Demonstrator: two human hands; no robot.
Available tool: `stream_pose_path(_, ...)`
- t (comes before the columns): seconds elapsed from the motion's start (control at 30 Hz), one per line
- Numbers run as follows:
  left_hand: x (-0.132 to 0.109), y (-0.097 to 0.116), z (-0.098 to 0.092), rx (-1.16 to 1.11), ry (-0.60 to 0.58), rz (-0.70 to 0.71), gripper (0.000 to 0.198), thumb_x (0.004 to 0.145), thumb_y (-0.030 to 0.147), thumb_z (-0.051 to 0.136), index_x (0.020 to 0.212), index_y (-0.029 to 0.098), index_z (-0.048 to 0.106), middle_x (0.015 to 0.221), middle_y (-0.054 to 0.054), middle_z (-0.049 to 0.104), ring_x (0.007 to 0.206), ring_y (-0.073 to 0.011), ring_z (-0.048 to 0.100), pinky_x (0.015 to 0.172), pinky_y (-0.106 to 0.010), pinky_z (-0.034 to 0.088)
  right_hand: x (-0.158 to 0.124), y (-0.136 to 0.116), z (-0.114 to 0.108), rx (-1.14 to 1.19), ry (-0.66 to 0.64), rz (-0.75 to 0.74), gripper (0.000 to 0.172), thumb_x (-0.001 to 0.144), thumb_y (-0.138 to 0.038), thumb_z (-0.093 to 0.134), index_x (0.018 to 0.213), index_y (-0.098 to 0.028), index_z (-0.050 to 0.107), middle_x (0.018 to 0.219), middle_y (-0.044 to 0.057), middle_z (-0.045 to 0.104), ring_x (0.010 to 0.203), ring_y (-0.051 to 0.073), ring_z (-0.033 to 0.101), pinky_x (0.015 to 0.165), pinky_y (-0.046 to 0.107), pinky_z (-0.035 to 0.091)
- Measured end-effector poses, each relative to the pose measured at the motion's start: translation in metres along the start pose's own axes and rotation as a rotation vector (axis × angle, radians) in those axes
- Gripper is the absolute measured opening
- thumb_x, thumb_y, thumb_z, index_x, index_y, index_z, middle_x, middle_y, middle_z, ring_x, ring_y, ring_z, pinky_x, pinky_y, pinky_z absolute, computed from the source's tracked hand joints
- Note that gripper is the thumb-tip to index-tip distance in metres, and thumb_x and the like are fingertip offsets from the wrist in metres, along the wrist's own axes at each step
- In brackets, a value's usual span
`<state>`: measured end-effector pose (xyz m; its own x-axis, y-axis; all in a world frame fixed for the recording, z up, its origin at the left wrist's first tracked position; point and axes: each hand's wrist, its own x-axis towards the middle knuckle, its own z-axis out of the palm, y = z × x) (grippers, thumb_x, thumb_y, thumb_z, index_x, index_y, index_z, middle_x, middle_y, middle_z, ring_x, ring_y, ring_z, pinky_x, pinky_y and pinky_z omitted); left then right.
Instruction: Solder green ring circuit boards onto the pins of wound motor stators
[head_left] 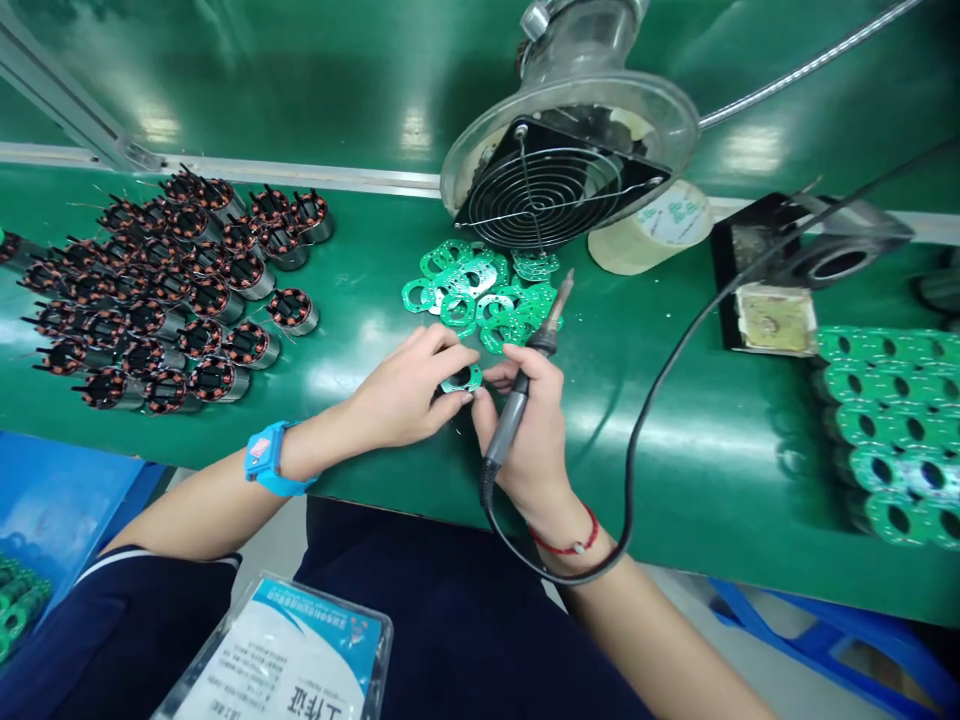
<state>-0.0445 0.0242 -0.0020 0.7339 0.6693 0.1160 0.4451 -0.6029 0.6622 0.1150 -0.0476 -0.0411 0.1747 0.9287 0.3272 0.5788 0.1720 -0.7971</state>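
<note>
Between the thumb and fingers of my left hand [409, 390] is a green ring-shaped circuit board [466, 378], partly covered by those fingers. My right hand [529, 430] grips a soldering iron [512, 415], its tip pointing up and away from the board. The right thumb and fingertips also reach the board's right edge. Whether a motor stator sits beneath the board is hidden by my hands. Just beyond them lies a loose pile of similar green boards [457, 290].
Several motor stators with copper windings [214, 295] stand at left. A fume extractor fan [536, 190] hangs over the pile. Right of it are a tape roll [652, 230], an iron stand with sponge [776, 318] and rows of board-topped parts [892, 430]. The iron's cable [637, 430] loops across my right forearm.
</note>
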Motion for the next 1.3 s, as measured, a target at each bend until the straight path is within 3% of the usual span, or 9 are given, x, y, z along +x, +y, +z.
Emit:
stream_pose_path(0.17, -0.002, -0.004, -0.011, -0.066, -0.094, 0.046, 0.028, 0.091, 0.019, 0.055, 0.119, 0.018, 0.060, 0.128, -0.014, 0.054, 0.122, -0.0248, 0.052, 0.106, -0.045, 0.046, 0.000, -0.003, -0.003, -0.008, -0.045, 0.030, 0.043, 0.090, -0.022, 0.053, 0.130, -0.028, 0.039, 0.096, 0.003, 0.064, 0.095, 0.023, 0.066, 0.089, 0.045, 0.055)
stream_pose_path(0.43, -0.002, -0.010, 0.007, -0.028, 0.045, 0.054, 0.043, 0.090, 0.021, 0.053, 0.132, 0.014, 0.046, 0.132, -0.017, 0.057, 0.124, -0.0266, 0.054, 0.106, -0.047, 0.048, -0.001, -0.002, -0.012, 0.041, -0.115, 0.045, 0.043, 0.089, -0.025, 0.057, 0.128, -0.028, 0.041, 0.097, 0.002, 0.067, 0.091, 0.021, 0.068, 0.085, 0.041, 0.055)
stream_pose_path(0.57, 0.001, -0.013, 0.012, -0.040, 0.055, 0.002, 0.045, 0.090, 0.024, 0.054, 0.132, 0.016, 0.042, 0.132, -0.016, 0.057, 0.125, -0.0274, 0.055, 0.105, -0.046, 0.047, 0.001, -0.003, -0.014, 0.018, -0.135, 0.077, 0.041, 0.090, -0.026, 0.056, 0.128, -0.029, 0.042, 0.091, 0.001, 0.066, 0.086, 0.022, 0.068, 0.083, 0.040, 0.055)
stream_pose_path(0.67, 0.001, -0.019, 0.009, -0.098, 0.013, 0.027, 0.059, 0.088, 0.028, 0.058, 0.141, 0.018, 0.032, 0.138, -0.017, 0.051, 0.130, -0.0276, 0.052, 0.109, -0.046, 0.044, 0.007, -0.005, -0.017, -0.038, -0.156, 0.018, 0.046, 0.089, -0.028, 0.057, 0.131, -0.026, 0.041, 0.102, 0.005, 0.067, 0.096, 0.025, 0.066, 0.089, 0.045, 0.054)
stream_pose_path(0.77, -0.002, -0.025, -0.003, -0.045, -0.052, 0.049, 0.076, 0.080, 0.033, 0.068, 0.144, 0.017, 0.029, 0.142, -0.020, 0.045, 0.133, -0.0318, 0.046, 0.110, -0.052, 0.041, 0.018, -0.007, -0.022, -0.110, -0.233, -0.134, 0.052, 0.086, -0.026, 0.058, 0.135, -0.024, 0.041, 0.124, 0.011, 0.062, 0.112, 0.030, 0.061, 0.094, 0.050, 0.052)
stream_pose_path(0.87, -0.007, -0.028, -0.020, 0.096, -0.121, -0.017, 0.049, 0.082, 0.028, 0.063, 0.128, 0.017, 0.048, 0.125, -0.015, 0.058, 0.119, -0.0308, 0.053, 0.101, -0.052, 0.045, 0.029, -0.005, -0.022, -0.151, -0.332, -0.263, 0.047, 0.088, -0.021, 0.054, 0.134, -0.026, 0.044, 0.125, 0.010, 0.064, 0.112, 0.029, 0.061, 0.095, 0.050, 0.051)
stream_pose_path(0.97, -0.008, -0.027, -0.031, 0.098, -0.099, -0.070, 0.013, 0.090, 0.021, 0.049, 0.097, 0.017, 0.060, 0.099, -0.007, 0.065, 0.096, -0.0219, 0.060, 0.090, -0.041, 0.048, 0.036, -0.001, -0.018, -0.184, -0.287, -0.321, 0.039, 0.092, -0.027, 0.057, 0.129, -0.023, 0.048, 0.115, 0.010, 0.067, 0.102, 0.029, 0.064, 0.090, 0.049, 0.053)
stream_pose_path(1.13, 0.002, -0.023, -0.020, -0.255, 0.100, -0.180, 0.008, 0.086, 0.022, 0.056, 0.082, 0.016, 0.060, 0.081, -0.001, 0.063, 0.074, -0.0129, 0.056, 0.069, -0.027, 0.044, 0.036, 0.003, -0.009, -0.236, -0.171, -0.359, 0.044, 0.092, -0.041, 0.060, 0.130, -0.022, 0.049, 0.111, 0.011, 0.068, 0.096, 0.029, 0.063, 0.085, 0.049, 0.053)
stream_pose_path(1.3, 0.012, -0.022, -0.002, -0.595, 0.133, -0.318, 0.019, 0.081, 0.027, 0.064, 0.070, 0.016, 0.053, 0.069, 0.002, 0.057, 0.064, -0.0096, 0.050, 0.062, -0.024, 0.040, 0.031, -0.001, -0.008, -0.156, -0.201, -0.542, 0.051, 0.093, -0.029, 0.058, 0.140, -0.029, 0.038, 0.134, 0.011, 0.062, 0.114, 0.029, 0.061, 0.090, 0.049, 0.051)
